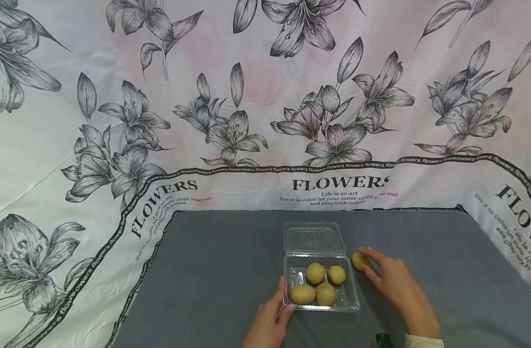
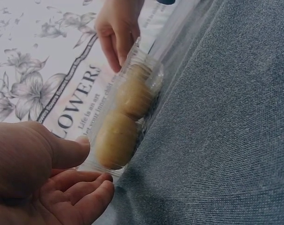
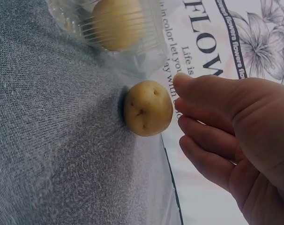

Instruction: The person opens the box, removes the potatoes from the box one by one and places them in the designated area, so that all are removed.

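Note:
A clear plastic clamshell container (image 1: 353, 300) stands with its lid (image 1: 313, 239) folded back, holding several yellowish-brown potatoes (image 1: 316, 273). At its left front corner is my left hand (image 1: 268, 316), index finger along the side and thumb near the front edge. The left wrist view shows that hand's fingers loosely extended beside the container wall. A single potato (image 3: 148, 108) lies on the grey cloth just right of the container. Close over it reaches my right hand (image 1: 393, 280); in the right wrist view its fingers are relaxed, with a small gap between fingertips and potato.
A grey cloth (image 1: 217, 270) covers the table. Behind and at both sides hangs a white fabric (image 1: 256, 188) printed with flowers and lettering. A small dark object (image 1: 383, 340) shows at the front edge, left of the right sleeve (image 1: 423, 341).

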The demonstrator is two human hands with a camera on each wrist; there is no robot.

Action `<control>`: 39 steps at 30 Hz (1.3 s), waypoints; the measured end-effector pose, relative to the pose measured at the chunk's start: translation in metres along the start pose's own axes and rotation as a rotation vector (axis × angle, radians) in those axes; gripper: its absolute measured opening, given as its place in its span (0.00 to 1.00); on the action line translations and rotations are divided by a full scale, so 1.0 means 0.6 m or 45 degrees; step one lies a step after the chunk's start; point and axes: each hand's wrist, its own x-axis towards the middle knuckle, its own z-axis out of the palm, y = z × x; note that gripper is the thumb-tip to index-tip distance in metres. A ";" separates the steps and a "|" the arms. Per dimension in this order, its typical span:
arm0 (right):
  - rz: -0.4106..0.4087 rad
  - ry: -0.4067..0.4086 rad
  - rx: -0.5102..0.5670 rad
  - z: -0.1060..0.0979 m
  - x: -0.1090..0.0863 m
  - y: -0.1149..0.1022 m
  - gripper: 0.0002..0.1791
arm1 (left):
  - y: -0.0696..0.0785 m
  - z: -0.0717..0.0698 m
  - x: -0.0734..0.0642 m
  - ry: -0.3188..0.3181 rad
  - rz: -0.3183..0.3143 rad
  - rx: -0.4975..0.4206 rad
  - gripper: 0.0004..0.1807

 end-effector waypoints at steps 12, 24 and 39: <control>-0.087 0.069 0.038 -0.008 -0.002 -0.019 0.22 | 0.015 -0.003 0.003 -0.046 -0.141 -0.057 0.39; -0.100 -0.058 0.063 -0.018 -0.001 -0.051 0.25 | 0.017 -0.006 0.004 -0.072 -0.166 -0.075 0.39; -0.367 -0.090 0.131 -0.004 -0.003 -0.088 0.22 | 0.007 -0.004 0.003 -0.060 -0.131 -0.082 0.39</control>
